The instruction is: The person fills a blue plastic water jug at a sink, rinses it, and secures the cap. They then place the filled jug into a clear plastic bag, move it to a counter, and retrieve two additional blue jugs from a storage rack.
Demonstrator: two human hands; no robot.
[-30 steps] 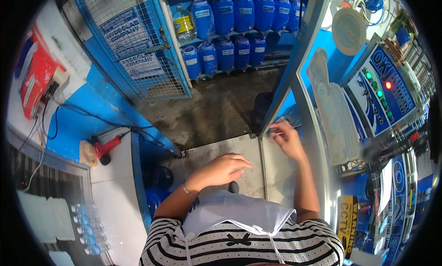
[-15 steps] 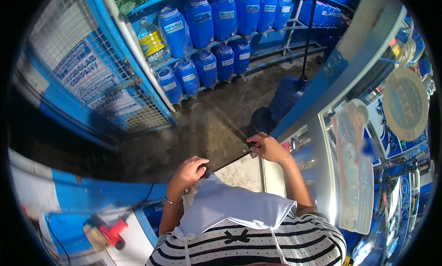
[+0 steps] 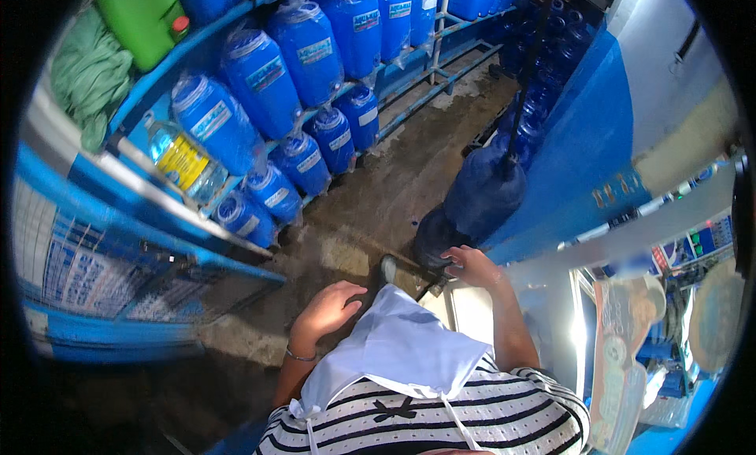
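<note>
My left hand (image 3: 327, 307) hangs in the air left of the white apron (image 3: 394, 337), fingers loosely bent, thumb apart, holding nothing. My right hand (image 3: 474, 267) is raised on the other side, its fingers slightly curled and apart, with nothing visible in them. In the picture it lies just below a large dark blue water jug (image 3: 482, 191); I see no grip on it. A shoe tip (image 3: 387, 267) shows on the floor past the apron's far edge.
Shelves to the front left hold several blue plastic-wrapped containers (image 3: 315, 49), a clear bottle with a yellow label (image 3: 185, 162) and a green jerrycan (image 3: 142, 18). A mesh door (image 3: 102, 258) stands left. A blue wall (image 3: 583, 132) and a glass display case (image 3: 551, 313) flank the right.
My view has moved forward and turned right, past the doorway. The shelves look nearer and more jugs show along the right wall. Both hands stay raised, with nothing seen in them.
</note>
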